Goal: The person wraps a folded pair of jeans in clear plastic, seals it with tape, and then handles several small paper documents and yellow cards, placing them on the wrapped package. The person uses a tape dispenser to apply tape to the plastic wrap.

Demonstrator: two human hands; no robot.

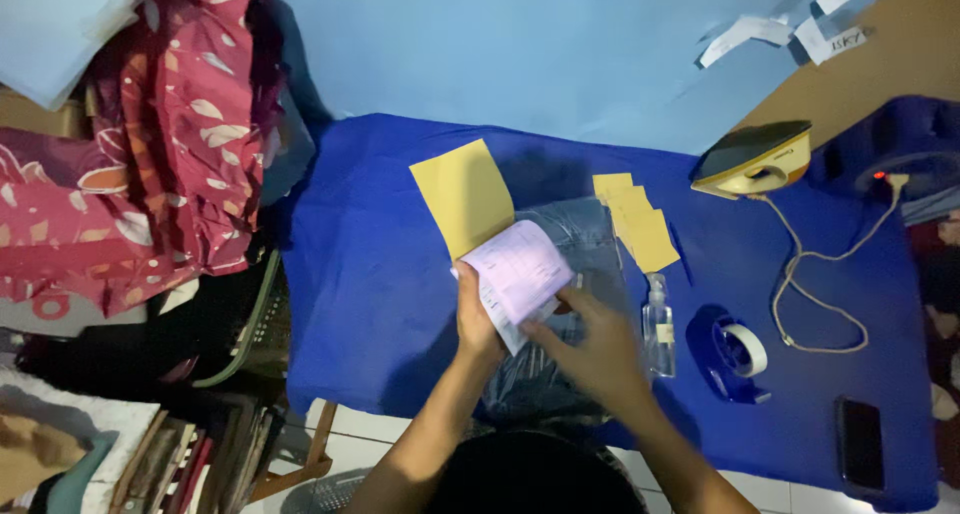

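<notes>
Fabric heap [150, 144], red with pale leaf print, piled at the far left beside the blue-covered table [370, 304]; stacked books or boards [180, 464] on the floor below it. Yellow card cover [465, 196], folded back, lying flat on the blue cloth, long axis running from upper left to lower right toward the hands. Receipt pad [520, 274], pale pink and white leaves, curled upward and over, its bound end toward the yellow cover, its free edge pointing down toward the person; held over a clear plastic bag [575, 244] of dark cloth. Left hand [477, 324], closed on the pad's lower left edge, thumb on top. Right hand [595, 349], blurred, fingers touching the pad's lower right leaves; whether it pinches them cannot be told. Yellow slips [635, 219], overlapping, just right of the bag. Small clear bottle [658, 324], lying near the right hand. Blue tape dispenser [735, 354]. Iron [755, 159], upright at the back, cord trailing. Dark phone [860, 442], near the table's right corner
</notes>
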